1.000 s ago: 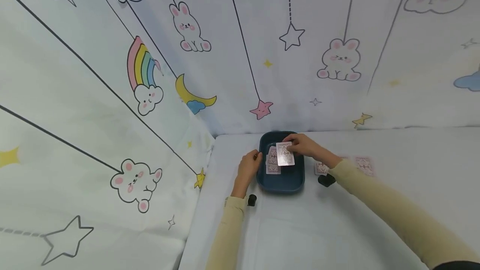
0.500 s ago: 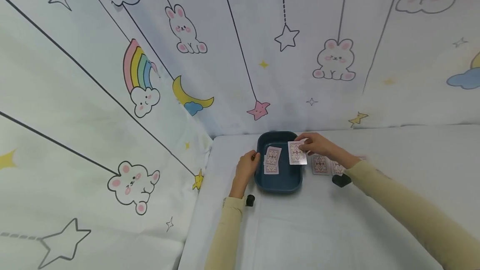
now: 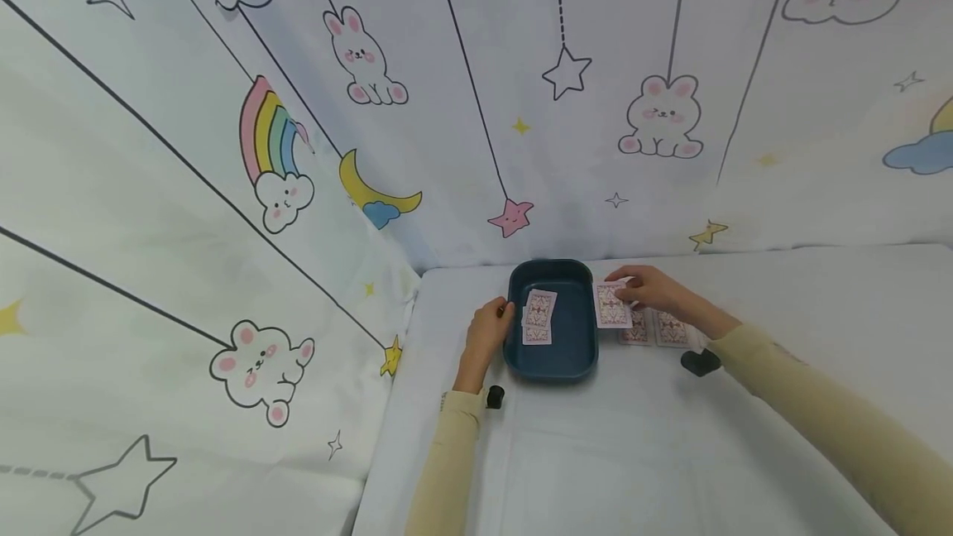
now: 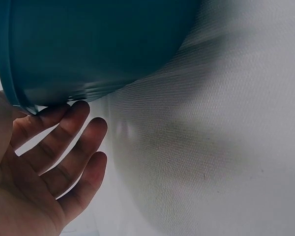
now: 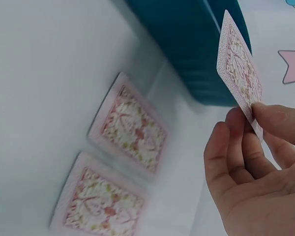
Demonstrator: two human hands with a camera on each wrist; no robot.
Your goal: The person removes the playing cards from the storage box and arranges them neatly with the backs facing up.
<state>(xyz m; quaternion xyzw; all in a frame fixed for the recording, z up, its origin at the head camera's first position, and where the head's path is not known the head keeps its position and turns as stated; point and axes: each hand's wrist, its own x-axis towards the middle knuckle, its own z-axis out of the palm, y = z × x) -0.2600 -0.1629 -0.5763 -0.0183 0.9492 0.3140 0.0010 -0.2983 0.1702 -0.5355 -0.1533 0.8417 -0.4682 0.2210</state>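
In the head view my right hand [image 3: 649,289] pinches a playing card [image 3: 613,305] between thumb and fingers, just off the right side of a dark teal tray [image 3: 560,369]. The right wrist view shows that held card [image 5: 238,69] tilted, its patterned back visible. My left hand [image 3: 487,329] holds the tray's left rim; in the left wrist view its fingers [image 4: 71,115] lie under the rim against the outer wall, the thumb hidden. Overlapping cards [image 3: 538,318] lie face down in the tray's left half.
Right of the tray, face-down cards [image 5: 132,130] lie in a row on the white cloth-covered table [image 3: 596,453], partly under the right hand. Black wrist devices [image 3: 701,363] hang by both forearms. A printed cloth backdrop [image 3: 462,131] rises close behind the tray.
My right hand has carried the pinched card rightward, from over the tray to just outside its right rim. The left hand stays at the left rim. The view has shifted slightly.
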